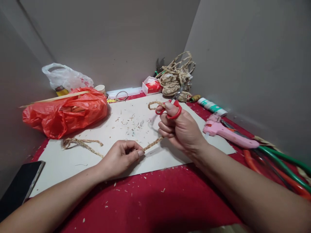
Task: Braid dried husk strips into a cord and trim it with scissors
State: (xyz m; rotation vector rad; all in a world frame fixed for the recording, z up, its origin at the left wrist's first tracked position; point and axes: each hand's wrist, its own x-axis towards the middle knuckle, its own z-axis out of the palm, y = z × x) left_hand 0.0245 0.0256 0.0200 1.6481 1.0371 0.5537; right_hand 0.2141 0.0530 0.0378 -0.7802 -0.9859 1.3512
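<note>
My left hand (123, 157) pinches a braided straw cord (153, 143) just above the white board. From there the cord runs up to my right hand (178, 124), which is closed around it. A small loop of the cord sticks out to the left past my right thumb. The same hand holds scissors (175, 109) by their red handles, blades pointing up and away; whether the blades are apart I cannot tell. Left of my left hand, a loose length of braided cord (84, 144) lies on the board, its end close to my wrist.
Straw scraps litter the white board (116, 129) on a red cloth (155, 200). A red plastic bag (65, 113) and a phone (21, 179) lie left. Coiled straw cord (173, 77) stands at the back. A pink glue gun (228, 133) and green-handled tool (282, 158) lie right.
</note>
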